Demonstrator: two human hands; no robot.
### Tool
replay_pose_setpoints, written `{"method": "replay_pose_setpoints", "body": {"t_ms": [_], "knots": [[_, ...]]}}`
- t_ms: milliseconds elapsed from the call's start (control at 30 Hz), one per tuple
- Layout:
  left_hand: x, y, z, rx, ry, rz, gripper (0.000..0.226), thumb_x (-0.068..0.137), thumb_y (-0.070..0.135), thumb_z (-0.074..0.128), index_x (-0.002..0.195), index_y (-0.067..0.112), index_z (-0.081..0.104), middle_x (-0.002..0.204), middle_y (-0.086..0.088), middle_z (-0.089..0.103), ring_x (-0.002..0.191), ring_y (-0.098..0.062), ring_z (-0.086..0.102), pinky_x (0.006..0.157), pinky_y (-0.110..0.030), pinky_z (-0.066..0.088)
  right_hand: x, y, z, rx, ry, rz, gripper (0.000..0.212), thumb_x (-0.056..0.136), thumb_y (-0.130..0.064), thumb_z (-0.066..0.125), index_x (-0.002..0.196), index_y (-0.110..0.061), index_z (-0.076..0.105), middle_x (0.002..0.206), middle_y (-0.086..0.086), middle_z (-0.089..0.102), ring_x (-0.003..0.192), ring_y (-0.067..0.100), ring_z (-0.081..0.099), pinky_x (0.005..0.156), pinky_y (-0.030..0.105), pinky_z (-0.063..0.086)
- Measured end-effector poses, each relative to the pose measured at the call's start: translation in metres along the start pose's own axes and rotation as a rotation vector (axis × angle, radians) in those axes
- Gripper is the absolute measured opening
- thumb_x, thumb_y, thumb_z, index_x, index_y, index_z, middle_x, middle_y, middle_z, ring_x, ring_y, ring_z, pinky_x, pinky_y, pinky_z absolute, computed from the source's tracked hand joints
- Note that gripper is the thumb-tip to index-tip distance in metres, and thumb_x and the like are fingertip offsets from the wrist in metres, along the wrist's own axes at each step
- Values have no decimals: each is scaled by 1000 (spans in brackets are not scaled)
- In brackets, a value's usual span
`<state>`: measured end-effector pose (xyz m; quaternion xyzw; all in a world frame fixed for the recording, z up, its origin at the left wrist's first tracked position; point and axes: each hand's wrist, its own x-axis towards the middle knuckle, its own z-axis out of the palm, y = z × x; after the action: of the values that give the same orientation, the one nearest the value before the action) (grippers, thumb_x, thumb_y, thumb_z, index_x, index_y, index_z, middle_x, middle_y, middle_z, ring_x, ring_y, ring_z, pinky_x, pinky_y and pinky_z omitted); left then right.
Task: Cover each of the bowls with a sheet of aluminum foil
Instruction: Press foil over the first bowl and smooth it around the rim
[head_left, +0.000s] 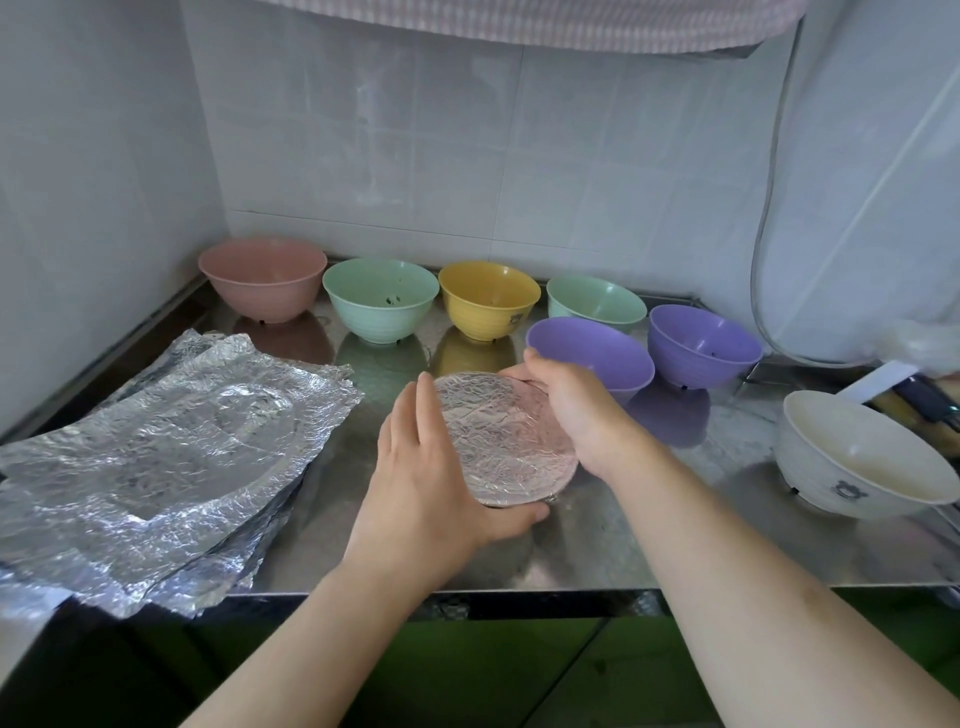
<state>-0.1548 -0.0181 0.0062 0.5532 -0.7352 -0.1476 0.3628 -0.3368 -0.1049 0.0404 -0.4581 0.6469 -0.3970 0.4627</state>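
Foil-covered bowl (506, 441) cupped in the grip of left hand (431, 467) and right hand (566, 400).

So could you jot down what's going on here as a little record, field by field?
Activity: covering bowls with foil
Bowl in hand: foil-covered bowl, foil pressed over its top
Left hand: cupped round the bowl's near-left side
Right hand: cupped round its far-right side
Foil supply: stack of foil sheets at left
Uncovered bowls: pink, two green, yellow, two purple, white
Surface: steel counter
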Motion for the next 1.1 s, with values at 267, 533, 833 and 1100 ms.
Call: {"method": "replay_pose_setpoints", "body": {"t_ms": [267, 533, 833, 1100], "knots": [[3, -12, 6, 37, 72, 15, 157, 48, 86, 81, 161, -4, 18, 157, -21, 39, 145, -35, 37, 117, -41, 35, -8, 9, 4, 155, 57, 38, 56, 97, -67, 58, 114, -19, 80, 108, 6, 82, 102, 27, 78, 98, 44, 58], [1, -9, -13, -69, -70, 10, 167, 46, 83, 88, 166, 16, -6, 168, -4, 11, 156, -19, 15, 119, -29, 25, 3, 12, -6, -60, 58, -58, 93, 56, -99, 64, 122, -34, 77, 138, -4, 70, 131, 21, 62, 117, 49, 41], [4, 11, -11, 40, -38, 49, 162, 51, 93, 74, 165, 7, -2, 169, -9, 11, 156, -20, 6, 126, -31, 11, -14, -42, 18, -668, -200, -297, 48, 107, -67, 33, 121, -48, 75, 145, -15, 63, 135, 10, 55, 109, 35, 39], [3, -4, -6, 39, 1, 66, 156, 50, 94, 64, 163, -2, 15, 161, -15, 32, 148, -22, 20, 119, -28, 13, -7, -36, 11, -572, -175, -192, 60, 108, -69, 30, 117, -33, 77, 130, -10, 71, 124, 15, 61, 104, 39, 39]]}}
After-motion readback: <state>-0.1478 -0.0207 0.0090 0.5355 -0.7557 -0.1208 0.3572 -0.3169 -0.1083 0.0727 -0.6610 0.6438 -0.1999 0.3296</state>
